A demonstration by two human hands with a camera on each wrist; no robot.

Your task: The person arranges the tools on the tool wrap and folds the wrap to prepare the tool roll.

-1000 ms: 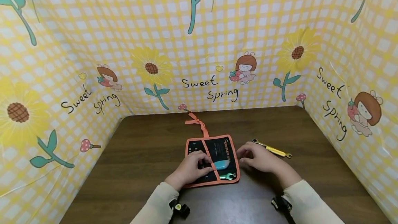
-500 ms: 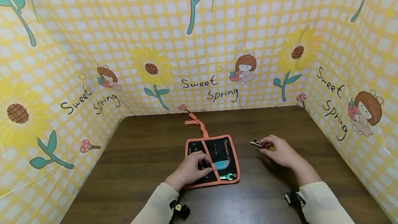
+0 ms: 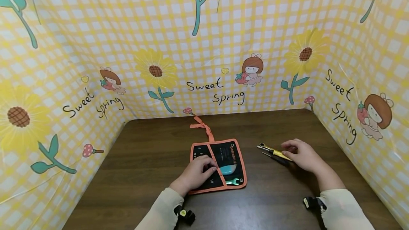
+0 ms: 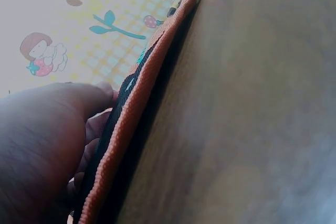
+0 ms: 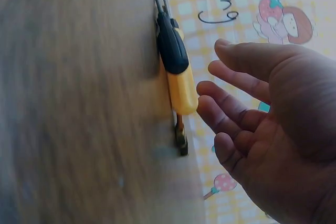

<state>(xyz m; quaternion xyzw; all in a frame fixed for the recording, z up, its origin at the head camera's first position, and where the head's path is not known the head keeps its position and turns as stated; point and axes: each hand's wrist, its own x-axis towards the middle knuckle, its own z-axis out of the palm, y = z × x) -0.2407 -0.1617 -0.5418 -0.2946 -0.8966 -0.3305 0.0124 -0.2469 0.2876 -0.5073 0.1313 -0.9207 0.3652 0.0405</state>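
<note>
A black tool pouch [image 3: 225,152] with orange edging lies flat on the table. My left hand [image 3: 196,173] rests on its numbered left part, fingers bent, thumb near the diagonal orange band. A turquoise rounded piece [image 3: 227,169] and a green wrench end [image 3: 234,181] show in the right pocket. To the right lie a yellow wrench [image 3: 274,151] and, alongside it, a black-handled tool [image 5: 172,48] with a thin metal tip; its exact kind is unclear. Beside these, my right hand [image 3: 301,154] has loosely bent fingers. In the right wrist view, its fingers are apart from both tools.
An orange tie strap [image 3: 202,125] extends from the pouch's far edge towards the back. Yellow checked cloth [image 3: 204,56] walls in the brown table [image 3: 153,144] at the back and both sides.
My right hand has moved right from the pouch's edge. It has let go of the black-handled tool, which now lies beside the yellow wrench. My left hand stays on the pouch.
</note>
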